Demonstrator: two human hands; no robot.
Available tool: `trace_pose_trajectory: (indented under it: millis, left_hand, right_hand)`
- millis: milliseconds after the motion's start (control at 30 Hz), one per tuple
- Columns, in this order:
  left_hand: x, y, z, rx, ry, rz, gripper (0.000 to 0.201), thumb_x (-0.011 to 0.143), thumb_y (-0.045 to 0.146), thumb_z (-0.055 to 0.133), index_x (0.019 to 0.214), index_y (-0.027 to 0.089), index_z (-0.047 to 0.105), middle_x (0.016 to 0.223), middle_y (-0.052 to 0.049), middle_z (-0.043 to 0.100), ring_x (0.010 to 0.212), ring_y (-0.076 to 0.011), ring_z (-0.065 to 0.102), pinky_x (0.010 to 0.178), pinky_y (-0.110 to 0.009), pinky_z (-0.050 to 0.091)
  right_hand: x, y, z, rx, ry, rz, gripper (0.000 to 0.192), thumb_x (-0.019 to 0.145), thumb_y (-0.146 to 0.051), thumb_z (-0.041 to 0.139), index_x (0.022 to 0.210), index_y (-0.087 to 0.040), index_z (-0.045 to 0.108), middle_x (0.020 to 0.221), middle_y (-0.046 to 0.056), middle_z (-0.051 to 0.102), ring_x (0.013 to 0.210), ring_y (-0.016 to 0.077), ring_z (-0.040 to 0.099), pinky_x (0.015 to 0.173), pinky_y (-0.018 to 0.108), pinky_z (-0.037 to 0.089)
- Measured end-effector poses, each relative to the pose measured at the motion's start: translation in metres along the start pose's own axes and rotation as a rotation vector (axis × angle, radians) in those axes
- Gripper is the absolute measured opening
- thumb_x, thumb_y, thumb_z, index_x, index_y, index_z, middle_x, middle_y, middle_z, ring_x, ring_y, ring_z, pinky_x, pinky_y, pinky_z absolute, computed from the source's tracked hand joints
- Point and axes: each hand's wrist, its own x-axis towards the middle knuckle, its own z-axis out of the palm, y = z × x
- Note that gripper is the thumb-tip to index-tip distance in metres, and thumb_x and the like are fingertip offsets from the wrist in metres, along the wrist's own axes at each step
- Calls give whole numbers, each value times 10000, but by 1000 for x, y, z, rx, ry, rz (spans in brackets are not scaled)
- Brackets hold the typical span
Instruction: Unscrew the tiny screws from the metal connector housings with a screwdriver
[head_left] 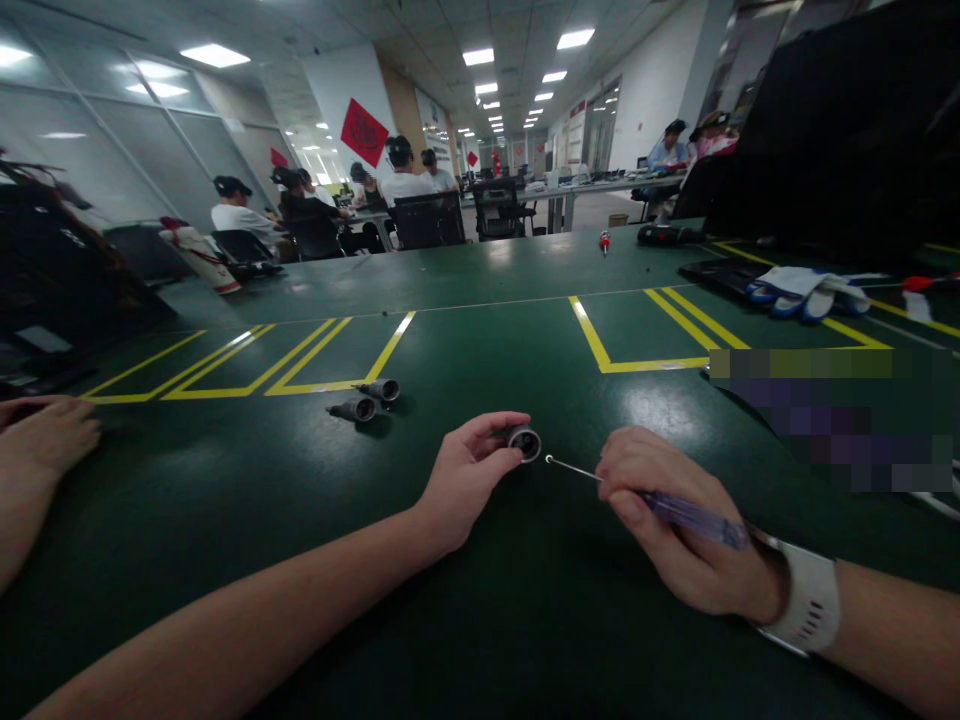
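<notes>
My left hand [469, 475] is closed round a small dark metal cylindrical part [525, 443], pinched between thumb and fingers, its round open end turned to the right. Wrapped in my right hand [675, 520] is a screwdriver [694, 517] with a translucent purple handle and a thin shaft pointing left. A small pale round bit shows at the shaft's tip, just short of the part's open end; what it is I cannot make out. Beyond my left hand, two similar cylindrical parts, one nearer [354, 410] and one farther [381, 390], lie on the green table [465, 350].
At the left edge rests another person's hand [49, 435]. White and blue gloves [810, 290] lie at the right, near a dark power tool [667, 235] and a small red screwdriver [604, 242]. Yellow tape [660, 365] marks the table. People sit farther back.
</notes>
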Motion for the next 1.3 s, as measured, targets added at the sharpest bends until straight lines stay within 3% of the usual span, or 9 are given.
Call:
trace_pose_trajectory:
  millis: [100, 233, 433, 633, 1133, 1300]
  left_hand:
    - [-1, 1, 2, 0, 6, 3, 334, 726, 128, 614, 1057, 172, 622, 997, -51, 695, 957, -195, 639, 895, -356, 483]
    - [-3, 4, 5, 44, 13, 7, 334, 710, 134, 618, 1042, 157, 643, 952, -59, 710, 903, -192, 653, 864, -342, 494]
    - [-6, 7, 7, 113, -10, 23, 329, 728, 174, 609, 1054, 150, 644, 950, -66, 711, 880, -192, 661, 836, -341, 517]
    - [-6, 6, 7, 166, 21, 122, 201, 712, 154, 602, 890, 149, 695, 1049, -64, 686, 889, -180, 660, 858, -326, 523]
    - [-4, 4, 7, 221, -3, 148, 208, 723, 122, 554, 889, 147, 676, 1044, -69, 680, 943, -183, 640, 892, -350, 504]
    - [-1, -2, -2, 418, -57, 226, 231, 721, 104, 540, 915, 151, 656, 1052, -75, 665, 956, -178, 628, 841, -309, 508]
  right_hand:
    - [-1, -1, 3, -44, -79, -99, 138, 831, -107, 499, 956, -153, 536, 846, 64, 605, 828, 180, 553, 771, 367, 450]
    - [1, 0, 7, -146, -138, -124, 167, 832, -103, 522, 993, -147, 535, 904, 80, 626, 888, 186, 559, 798, 358, 463]
    - [4, -2, 7, -214, -175, -146, 94, 849, -115, 514, 935, -147, 537, 867, 69, 635, 878, 180, 571, 802, 347, 466]
    - [5, -4, 8, -231, -189, -156, 77, 852, -121, 505, 916, -141, 544, 865, 74, 641, 845, 175, 571, 784, 342, 463]
    - [5, -7, 7, -211, -213, -166, 106, 854, -119, 481, 936, -155, 538, 832, 68, 640, 794, 172, 569, 749, 355, 454]
    - [5, -10, 6, -204, -226, -241, 115, 837, -111, 497, 932, -154, 546, 816, 63, 646, 764, 167, 571, 751, 359, 448]
